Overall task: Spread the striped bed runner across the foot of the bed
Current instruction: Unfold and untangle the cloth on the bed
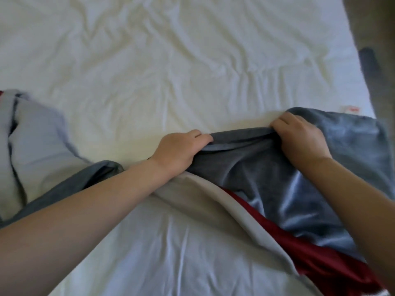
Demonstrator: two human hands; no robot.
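Bed runner (267,180), grey velvety stuff with a dark red stripe and pale lining, all bunched up under both hands on the white bedding (171,60). Left hand (181,149) curled round the grey top edge, right hand (299,135) gripping the same edge close by. Rest of it heaped out past the left forearm, pale side up. Strip of floor (380,28) beyond the right hand.

This is a bedroom. A wide bed under a wrinkled white sheet (171,60) fills nearly the whole view. A velvety grey bed runner with a dark red stripe (277,178) lies bunched across its near end. A strip of dull brown floor (382,22) shows past the bed's right edge.
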